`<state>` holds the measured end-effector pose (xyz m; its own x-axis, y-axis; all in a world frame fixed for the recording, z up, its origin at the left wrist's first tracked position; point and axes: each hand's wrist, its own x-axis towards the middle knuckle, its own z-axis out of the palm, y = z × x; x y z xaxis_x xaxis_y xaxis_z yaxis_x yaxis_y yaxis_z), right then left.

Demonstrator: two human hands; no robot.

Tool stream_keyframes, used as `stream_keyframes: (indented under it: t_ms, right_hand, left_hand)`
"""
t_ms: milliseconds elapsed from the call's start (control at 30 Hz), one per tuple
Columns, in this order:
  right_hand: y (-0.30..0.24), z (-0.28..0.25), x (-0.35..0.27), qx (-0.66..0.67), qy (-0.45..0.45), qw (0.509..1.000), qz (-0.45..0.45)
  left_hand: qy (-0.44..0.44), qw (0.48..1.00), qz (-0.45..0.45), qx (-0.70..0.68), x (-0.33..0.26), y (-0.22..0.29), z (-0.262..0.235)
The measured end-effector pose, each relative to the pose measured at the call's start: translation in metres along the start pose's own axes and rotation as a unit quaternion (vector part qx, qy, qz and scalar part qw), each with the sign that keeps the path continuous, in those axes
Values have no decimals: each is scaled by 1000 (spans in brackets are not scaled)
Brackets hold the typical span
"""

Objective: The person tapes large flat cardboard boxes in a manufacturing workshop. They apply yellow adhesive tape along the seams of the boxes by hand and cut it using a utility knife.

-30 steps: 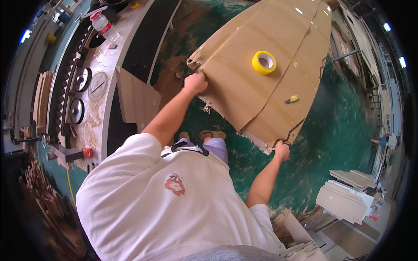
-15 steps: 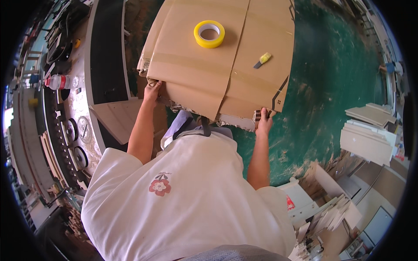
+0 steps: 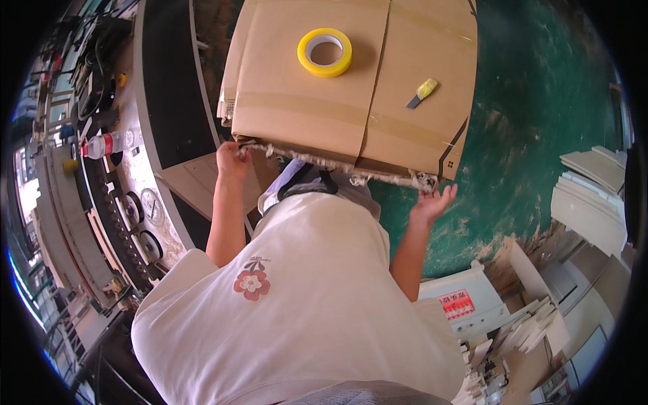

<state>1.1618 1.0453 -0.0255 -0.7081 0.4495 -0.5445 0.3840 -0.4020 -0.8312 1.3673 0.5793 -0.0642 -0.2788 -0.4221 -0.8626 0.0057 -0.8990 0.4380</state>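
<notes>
A large cardboard box [image 3: 304,101] stands before me, its near side bordered by a torn, ragged cardboard flap [image 3: 317,160]. At the flap's left end my left hand [image 3: 233,162] is closed, pinching its edge. My right hand [image 3: 433,204] is palm up at the right end, fingers spread and touching the frayed corner from below. On top of the box lies a roll of tape [image 3: 310,63] with a yellow outer ring. To its right rests a small blade [image 3: 413,102] with a yellow wrapped handle [image 3: 426,88].
A long machine bench [image 3: 152,196] with round dials runs along the left, with a red-labelled plastic bottle [image 3: 101,146] on it. Stacked pale boards [image 3: 588,202] stand at the right. White panels and offcuts [image 3: 533,324] lie lower right on the green floor [image 3: 520,148].
The near flap has swung outward toward me, showing its ragged edge. My right hand has opened and turned palm up. My left hand has moved slightly down, still at the left corner.
</notes>
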Motion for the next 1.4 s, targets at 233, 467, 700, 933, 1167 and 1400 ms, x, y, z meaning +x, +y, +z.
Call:
stream_keyframes:
  t_ms: [233,467,700,933,1167,1400]
  right_hand:
    - [22,21,34,-500,181,815,-231]
    - [-10,50,68,-625,195,641,-402]
    - [-23,52,78,-511,-9,836,-201]
    - [-39,53,106,-499,-128,841,-165]
    - [-53,54,115,-340,-294,893,-7]
    - [-59,42,118,-378,-263,888,20]
  left_hand:
    - [-45,998,-28,-35,-16,26,49]
    - [23,898,20,438,-64,36,70]
    - [180,736,304,578,5,18,88]
    - [227,687,298,622,-7,19,99]
    - [211,674,289,646,-4,30,93]
    - [190,687,283,642,-8,27,95]
